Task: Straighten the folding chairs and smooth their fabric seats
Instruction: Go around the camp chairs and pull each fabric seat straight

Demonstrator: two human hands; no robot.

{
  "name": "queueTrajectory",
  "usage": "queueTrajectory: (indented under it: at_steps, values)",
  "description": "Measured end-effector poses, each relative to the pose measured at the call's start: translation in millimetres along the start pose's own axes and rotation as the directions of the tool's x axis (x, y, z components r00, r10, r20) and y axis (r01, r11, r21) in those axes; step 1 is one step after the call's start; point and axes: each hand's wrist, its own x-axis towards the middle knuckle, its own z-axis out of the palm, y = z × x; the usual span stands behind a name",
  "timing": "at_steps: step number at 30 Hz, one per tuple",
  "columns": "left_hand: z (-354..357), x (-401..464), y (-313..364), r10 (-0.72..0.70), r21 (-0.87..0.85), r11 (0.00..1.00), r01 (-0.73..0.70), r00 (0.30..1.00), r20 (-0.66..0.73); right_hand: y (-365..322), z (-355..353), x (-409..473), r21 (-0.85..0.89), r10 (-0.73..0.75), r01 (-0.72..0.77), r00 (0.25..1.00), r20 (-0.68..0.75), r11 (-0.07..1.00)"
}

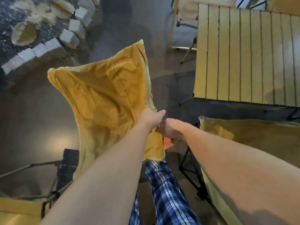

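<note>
Your left hand (151, 118) is closed on the near right edge of the mustard fabric seat (103, 101), knuckles up. Your right hand (170, 131) sits touching it, just below, curled around the same edge; its fingertips are tucked under the cloth, so you cannot see exactly what they pinch. From both hands the seat runs away up and to the left, its long axis pointing toward the far corner (140, 43). The cloth is heavily wrinkled. The chair's frame is mostly hidden beneath it. A second chair (253, 135) stands just right, by the slatted table (243, 54).
</note>
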Motion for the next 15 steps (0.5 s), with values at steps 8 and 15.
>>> queueTrajectory:
  at_steps: [8, 15]
  values:
    - [-44, 9, -61, 0.04, 0.384, 0.923, 0.017, 0.989, -0.14, -66, -16, 18, 0.096, -0.214, 0.311, 0.817, -0.535, 0.946]
    - [-65, 9, -80, 0.406, 0.752, 0.515, -0.411, 0.89, 0.208, -116, -17, 18, -0.593, -0.541, 0.11, 0.564, -0.624, 0.798]
